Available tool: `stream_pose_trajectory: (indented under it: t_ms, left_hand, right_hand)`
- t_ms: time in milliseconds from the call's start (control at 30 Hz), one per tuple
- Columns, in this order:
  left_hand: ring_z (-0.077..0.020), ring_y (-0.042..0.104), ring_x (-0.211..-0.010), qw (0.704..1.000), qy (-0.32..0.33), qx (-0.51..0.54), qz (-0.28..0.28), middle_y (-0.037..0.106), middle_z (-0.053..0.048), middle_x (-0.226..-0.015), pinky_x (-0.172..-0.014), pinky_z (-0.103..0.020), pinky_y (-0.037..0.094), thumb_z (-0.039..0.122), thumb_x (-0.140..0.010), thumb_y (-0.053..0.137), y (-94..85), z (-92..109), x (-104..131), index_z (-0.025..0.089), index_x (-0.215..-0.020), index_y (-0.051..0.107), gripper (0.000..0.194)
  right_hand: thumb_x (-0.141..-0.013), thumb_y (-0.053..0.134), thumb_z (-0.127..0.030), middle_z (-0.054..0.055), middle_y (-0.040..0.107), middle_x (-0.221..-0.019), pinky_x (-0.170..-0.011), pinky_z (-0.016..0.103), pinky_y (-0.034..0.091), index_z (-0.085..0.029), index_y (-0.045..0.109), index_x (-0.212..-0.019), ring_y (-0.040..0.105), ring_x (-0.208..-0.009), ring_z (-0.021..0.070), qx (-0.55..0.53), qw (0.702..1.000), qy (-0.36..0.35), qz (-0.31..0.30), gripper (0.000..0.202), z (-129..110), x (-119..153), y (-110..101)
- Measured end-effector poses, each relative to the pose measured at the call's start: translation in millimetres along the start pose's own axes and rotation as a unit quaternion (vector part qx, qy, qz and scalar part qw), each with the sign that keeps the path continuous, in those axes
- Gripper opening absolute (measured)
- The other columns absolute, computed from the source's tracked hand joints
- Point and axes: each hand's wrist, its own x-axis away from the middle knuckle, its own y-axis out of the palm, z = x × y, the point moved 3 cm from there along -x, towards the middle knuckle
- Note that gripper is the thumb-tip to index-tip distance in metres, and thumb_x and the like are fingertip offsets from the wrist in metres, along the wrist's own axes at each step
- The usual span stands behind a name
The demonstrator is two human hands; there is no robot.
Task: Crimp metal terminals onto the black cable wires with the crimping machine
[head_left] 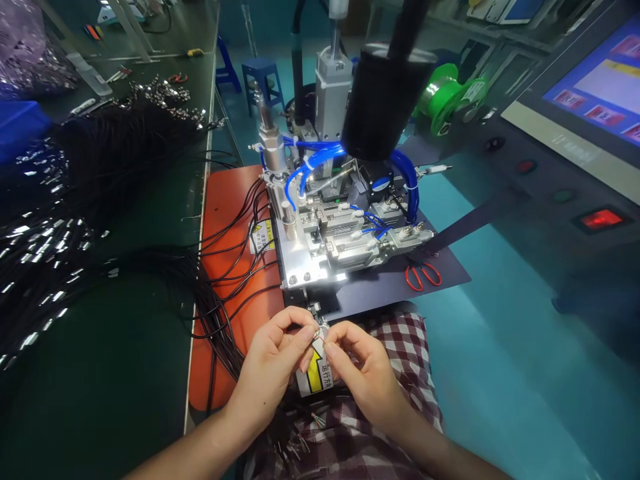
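Note:
Both hands meet at the near end of the machine, over a label with a yellow arrow (314,375). My left hand (280,357) pinches thin wires (321,335) between thumb and forefinger. From the right, my right hand (363,367) closes its thumb and forefinger on the same fine wires, one of them red. The fingertips are a small gap apart and hide the wire ends. Just beyond them is a small metal fixture (316,310) at the edge of the machine (300,257).
Black cables (215,313) run across the orange board (230,193) on the left. Red-handled scissors (423,276) lie right of the machine. A green spool (445,100) and a screen panel (595,87) stand at the upper right. Wire bundles (130,140) cover the left table.

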Motion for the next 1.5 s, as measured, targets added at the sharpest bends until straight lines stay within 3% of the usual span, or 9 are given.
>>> stream_pose_trajectory:
  t_ms: [133, 333, 500, 633, 867, 1100, 1300, 1500]
  left_hand:
    - [-0.0035, 0.025, -0.043, 1.0, -0.001, 0.006, -0.008, 0.035, 0.01, -0.048, -0.043, -0.017, 0.02, 0.036, -0.087, 0.055, -2.0, 0, -1, 0.019, -0.087, 0.051, 0.017]
    - [-0.0032, 0.023, -0.04, 0.999, 0.035, -0.027, 0.027, 0.026, 0.011, -0.047, -0.04, -0.017, 0.013, 0.036, -0.086, 0.057, -2.9, -3, 0, 0.019, -0.082, 0.05, 0.019]
    - [-0.0037, 0.029, -0.042, 0.998, -0.005, -0.064, -0.024, 0.039, 0.009, -0.05, -0.041, -0.016, 0.021, 0.037, -0.089, 0.051, -2.2, 7, 0, 0.019, -0.092, 0.051, 0.018]
    - [-0.0052, 0.04, -0.05, 0.991, -0.041, -0.11, -0.067, 0.049, 0.005, -0.061, -0.043, -0.016, 0.028, 0.033, -0.082, 0.06, -2.1, 17, -1, 0.016, -0.093, 0.058, 0.021]
    - [-0.004, 0.03, -0.041, 0.996, -0.049, -0.071, -0.012, 0.039, 0.008, -0.044, -0.04, -0.017, 0.02, 0.034, -0.076, 0.065, -0.7, 10, -3, 0.013, -0.08, 0.063, 0.022]
    - [-0.0032, 0.028, -0.04, 0.997, -0.072, -0.035, 0.018, 0.04, 0.008, -0.045, -0.038, -0.018, 0.016, 0.029, -0.074, 0.066, -0.7, 8, -5, 0.013, -0.073, 0.06, 0.018]
    - [-0.0035, 0.03, -0.043, 0.996, -0.062, -0.05, 0.044, 0.043, 0.007, -0.049, -0.039, -0.016, 0.021, 0.027, -0.071, 0.067, 2.2, 11, -3, 0.014, -0.067, 0.059, 0.016]
    - [-0.0057, 0.042, -0.052, 0.994, -0.031, -0.103, 0.028, 0.053, 0.004, -0.059, -0.048, -0.017, 0.031, 0.027, -0.072, 0.066, 1.9, 10, -4, 0.013, -0.07, 0.062, 0.015]
  right_hand:
    - [-0.086, 0.053, -0.028, -0.004, 0.045, -0.062, -0.053, 0.023, 0.034, -0.018, 0.051, -0.073, 0.039, -0.055, 0.0098, 0.004, 1.0, 0.006, -0.011, 0.016, -1, 1, 1]
    - [-0.087, 0.052, -0.025, -0.004, 0.045, -0.065, -0.055, 0.023, 0.035, -0.018, 0.05, -0.072, 0.039, -0.058, 0.0099, 0.024, 1.0, -0.009, -0.014, 0.017, -2, 3, 4]
    - [-0.088, 0.05, -0.024, -0.003, 0.047, -0.068, -0.056, 0.023, 0.037, -0.019, 0.051, -0.075, 0.041, -0.059, 0.0102, 0.03, 0.999, -0.023, -0.009, 0.014, -1, 4, -1]
    - [-0.089, 0.05, -0.024, -0.003, 0.049, -0.07, -0.059, 0.023, 0.038, -0.02, 0.053, -0.078, 0.043, -0.062, 0.011, 0.059, 0.997, -0.049, -0.001, 0.012, 0, 4, -7]
    - [-0.09, 0.049, -0.024, -0.001, 0.052, -0.075, -0.062, 0.025, 0.04, -0.019, 0.052, -0.08, 0.047, -0.067, 0.0131, 0.069, 0.995, -0.072, 0.02, 0.012, 7, 4, -1]
    - [-0.089, 0.049, -0.023, -0.002, 0.05, -0.072, -0.061, 0.024, 0.04, -0.019, 0.051, -0.078, 0.046, -0.065, 0.0124, 0.086, 0.992, -0.087, 0.026, 0.012, 11, 4, 4]
    - [-0.088, 0.051, -0.023, -0.001, 0.054, -0.074, -0.063, 0.024, 0.041, -0.019, 0.054, -0.078, 0.049, -0.068, 0.013, 0.095, 0.992, -0.078, 0.014, 0.011, 9, 4, -1]
    - [-0.087, 0.053, -0.029, -0.001, 0.058, -0.073, -0.06, 0.025, 0.043, -0.02, 0.059, -0.086, 0.052, -0.064, 0.0132, 0.057, 0.998, -0.029, 0.0, 0.011, -4, -4, -20]
